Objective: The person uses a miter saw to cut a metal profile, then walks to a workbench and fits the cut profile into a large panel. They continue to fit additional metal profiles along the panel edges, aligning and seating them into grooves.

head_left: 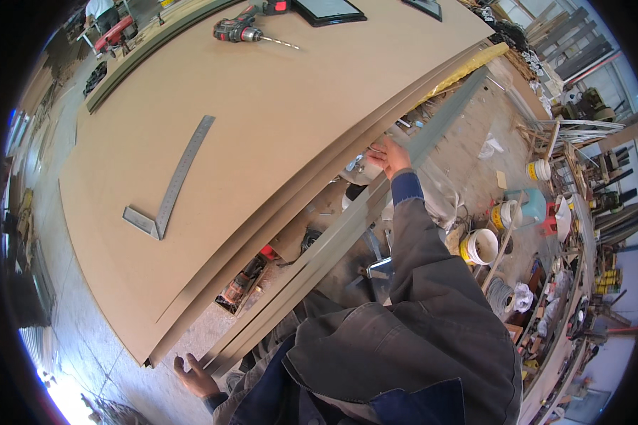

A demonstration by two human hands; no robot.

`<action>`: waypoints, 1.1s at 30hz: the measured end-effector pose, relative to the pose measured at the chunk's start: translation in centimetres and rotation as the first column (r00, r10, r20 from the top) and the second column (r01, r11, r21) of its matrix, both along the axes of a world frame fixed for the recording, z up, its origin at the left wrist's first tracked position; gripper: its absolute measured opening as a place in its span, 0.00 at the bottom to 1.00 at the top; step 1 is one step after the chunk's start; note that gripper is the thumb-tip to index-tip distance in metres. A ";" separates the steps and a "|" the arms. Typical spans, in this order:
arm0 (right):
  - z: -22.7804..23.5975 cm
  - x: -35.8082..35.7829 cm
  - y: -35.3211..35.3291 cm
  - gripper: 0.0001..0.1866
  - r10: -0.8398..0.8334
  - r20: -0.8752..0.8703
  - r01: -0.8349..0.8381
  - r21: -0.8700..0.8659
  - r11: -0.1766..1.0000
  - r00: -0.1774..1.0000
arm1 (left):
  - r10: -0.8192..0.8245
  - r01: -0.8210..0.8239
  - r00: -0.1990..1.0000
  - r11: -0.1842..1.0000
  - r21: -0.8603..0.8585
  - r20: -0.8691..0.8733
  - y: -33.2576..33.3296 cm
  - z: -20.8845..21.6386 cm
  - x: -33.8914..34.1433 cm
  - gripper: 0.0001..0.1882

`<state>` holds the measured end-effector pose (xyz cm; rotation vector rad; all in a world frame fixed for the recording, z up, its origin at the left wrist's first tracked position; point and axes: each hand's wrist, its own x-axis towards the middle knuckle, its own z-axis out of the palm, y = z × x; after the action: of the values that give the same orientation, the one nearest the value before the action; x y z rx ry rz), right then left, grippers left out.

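Grey-green, alongside the table (262, 142): long, straight profile (319, 261). Left hand (197, 379) bent around the near end, right hand (390, 157) reaching across farther up; firmness of either grip hard to tell. Could twist or slip if unevenly supported, scraping the table's edge. Ridged lengthwise; table smooth, tan; steel try square (178, 180) flat on top.

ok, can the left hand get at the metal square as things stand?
Probably yes, with a lean: the metal square lies uncovered on the brown panel, nothing standing between it and the left hand. That hand is at one end of the long strip, so may need to leave it first.
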<state>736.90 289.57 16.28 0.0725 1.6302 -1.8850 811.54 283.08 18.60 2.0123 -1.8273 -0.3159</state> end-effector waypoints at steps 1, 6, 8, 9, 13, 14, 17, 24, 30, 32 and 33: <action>0.1 -0.4 -0.8 0.23 0.041 0.049 -0.039 -0.044 0.998 0.998 | 0.055 -0.055 0.986 0.998 0.009 -0.155 -0.6 -0.4 0.2 0.31; 0.0 -0.5 -3.5 0.22 0.004 0.060 0.000 -0.075 0.997 0.998 | 0.257 -0.080 0.720 0.953 0.292 -0.644 -4.9 -2.3 3.6 0.32; -0.4 -0.6 -4.0 0.21 0.017 0.055 -0.016 -0.020 1.000 0.998 | 0.325 -0.145 0.691 0.937 0.316 -0.646 -5.7 -2.5 3.5 0.33; -0.6 -0.8 -3.9 0.21 0.020 0.051 -0.020 0.007 1.000 0.999 | 0.328 -0.139 0.708 0.933 0.331 -0.626 -6.0 -1.8 3.4 0.33; -1.7 -1.8 -3.2 0.19 0.121 0.021 -0.123 0.123 0.985 0.992 | 0.246 -0.092 0.817 0.948 0.304 -0.521 -6.3 -3.2 4.3 0.30; -1.2 -1.5 -3.0 0.18 0.151 0.022 -0.152 0.167 0.974 0.988 | 0.208 -0.074 0.846 0.958 0.278 -0.491 -6.2 -3.5 4.4 0.29; 0.8 0.1 -0.6 0.17 0.173 -0.065 -0.151 0.255 0.955 0.983 | -0.007 0.085 0.932 0.976 0.200 -0.363 -6.0 -3.0 3.3 0.24; 4.0 11.6 17.0 0.13 -0.092 -0.295 0.130 0.112 0.985 0.951 | -0.295 0.282 0.946 0.953 0.110 0.130 -3.7 3.3 -2.9 0.15; -1.9 25.2 38.6 0.11 -0.395 -0.132 0.416 0.309 0.855 0.909 | -0.556 0.556 0.819 0.830 -0.038 -0.142 -1.7 6.8 -11.2 0.11; -4.5 29.8 43.5 0.10 -0.413 -0.145 0.437 0.349 0.829 0.899 | -0.628 0.647 0.726 0.762 -0.030 -0.279 -0.5 6.8 -13.3 0.10; -5.6 31.6 45.2 0.10 -0.431 -0.122 0.441 0.404 0.801 0.894 | -0.667 0.693 0.669 0.719 -0.051 -0.326 0.4 7.0 -14.5 0.09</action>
<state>768.47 334.79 10.63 0.6667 2.1578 -1.8068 797.05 283.48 25.59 1.1152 -2.2907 -0.8870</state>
